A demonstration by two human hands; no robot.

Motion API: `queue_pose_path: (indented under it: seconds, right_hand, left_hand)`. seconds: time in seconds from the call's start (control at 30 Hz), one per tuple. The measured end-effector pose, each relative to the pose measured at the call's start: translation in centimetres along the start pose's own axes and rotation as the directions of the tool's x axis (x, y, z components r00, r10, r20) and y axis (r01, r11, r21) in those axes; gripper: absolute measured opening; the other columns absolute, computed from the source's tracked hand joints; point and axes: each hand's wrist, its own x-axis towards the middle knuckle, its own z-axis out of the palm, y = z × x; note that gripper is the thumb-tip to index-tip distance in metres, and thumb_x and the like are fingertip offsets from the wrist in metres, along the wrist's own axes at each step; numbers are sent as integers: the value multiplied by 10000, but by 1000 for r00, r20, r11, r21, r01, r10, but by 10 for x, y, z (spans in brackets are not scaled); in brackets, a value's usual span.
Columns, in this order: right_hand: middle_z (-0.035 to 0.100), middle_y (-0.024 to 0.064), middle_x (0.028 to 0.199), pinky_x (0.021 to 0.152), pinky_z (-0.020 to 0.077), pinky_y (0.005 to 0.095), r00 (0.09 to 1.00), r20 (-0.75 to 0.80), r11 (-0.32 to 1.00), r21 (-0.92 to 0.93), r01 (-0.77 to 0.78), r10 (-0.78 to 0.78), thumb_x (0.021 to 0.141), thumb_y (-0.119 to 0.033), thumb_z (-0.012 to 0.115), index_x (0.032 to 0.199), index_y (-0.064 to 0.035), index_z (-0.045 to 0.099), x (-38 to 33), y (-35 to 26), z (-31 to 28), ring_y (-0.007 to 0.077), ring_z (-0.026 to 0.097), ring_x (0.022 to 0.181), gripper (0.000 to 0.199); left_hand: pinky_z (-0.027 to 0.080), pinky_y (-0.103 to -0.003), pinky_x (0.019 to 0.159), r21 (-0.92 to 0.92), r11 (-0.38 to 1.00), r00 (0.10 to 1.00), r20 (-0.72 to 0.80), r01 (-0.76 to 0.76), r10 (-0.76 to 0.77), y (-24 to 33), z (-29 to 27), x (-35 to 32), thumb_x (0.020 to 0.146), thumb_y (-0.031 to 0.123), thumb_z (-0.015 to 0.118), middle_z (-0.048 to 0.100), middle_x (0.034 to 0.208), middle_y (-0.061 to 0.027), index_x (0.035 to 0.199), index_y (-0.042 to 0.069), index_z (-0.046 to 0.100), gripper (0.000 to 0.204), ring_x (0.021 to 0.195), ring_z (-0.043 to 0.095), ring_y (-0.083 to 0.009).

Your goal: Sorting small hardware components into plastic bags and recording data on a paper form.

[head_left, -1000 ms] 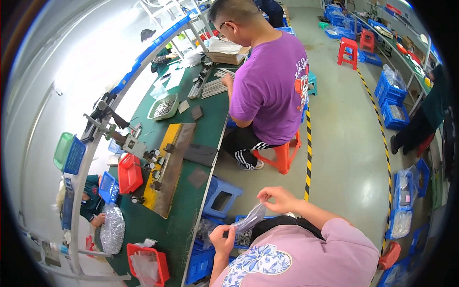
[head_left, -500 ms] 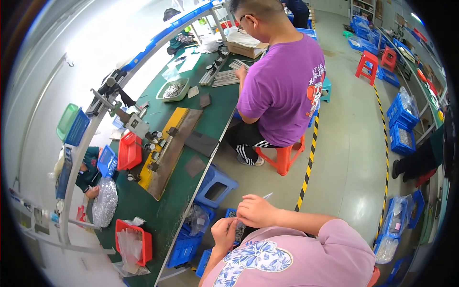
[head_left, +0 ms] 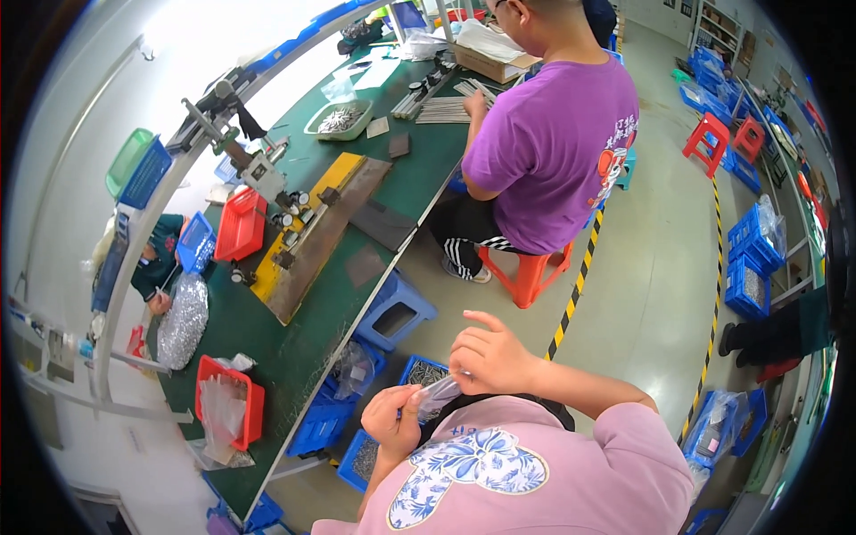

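Observation:
In front of my chest a small clear plastic bag (head_left: 439, 392) stretches between my two hands. My left hand (head_left: 392, 423) is closed on one end of it, thumb up. My right hand (head_left: 486, 358) grips the other end, with one finger sticking out. Whether anything is inside the bag, I cannot make out. Just beyond and below the bag stands a blue bin of small metal parts (head_left: 426, 367); another blue bin (head_left: 355, 477) with similar parts is beside my left forearm.
A green-topped workbench (head_left: 325, 343) runs along the left, with a yellow-edged fixture (head_left: 308, 236) and red bins (head_left: 253, 419). A blue stool (head_left: 397, 312) stands beside it. Ahead, a person in purple (head_left: 557, 152) sits on a red stool (head_left: 528, 276), handling thin rods.
My hands have moved apart, and the clear bag now shows stretched between them. A finger of my right hand has lifted away. The view has shifted slightly.

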Motion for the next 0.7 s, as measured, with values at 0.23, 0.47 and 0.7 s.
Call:
queue_pose_path:
  seconds: [0.23,0.47,0.7]
  right_hand:
    - [512,-10,682,886,342,417,997,50,998,-43,-49,51,561,-102,584,672,-127,460,-11,4,-20,152,533,689,168]
    - [510,6,664,881,347,408,991,46,990,-65,-122,125,571,-94,591,664,-116,470,-19,3,-30,161,526,673,155]
    - [511,5,667,870,349,407,985,66,986,-42,-158,161,571,-90,598,668,-115,466,-29,4,-33,167,521,668,166]
  left_hand:
    - [466,-273,567,-53,997,993,-109,51,-56,3,-8,-8,706,77,614,616,663,-104,680,0,590,85,603,600,-216]
    - [470,-272,584,-81,994,984,-160,70,-83,5,-16,-8,699,46,613,614,660,-107,685,-3,584,59,608,600,-211]
    - [472,-272,600,-99,991,977,-182,92,-109,1,-18,-11,701,40,608,611,650,-107,681,-6,578,58,614,598,-211]
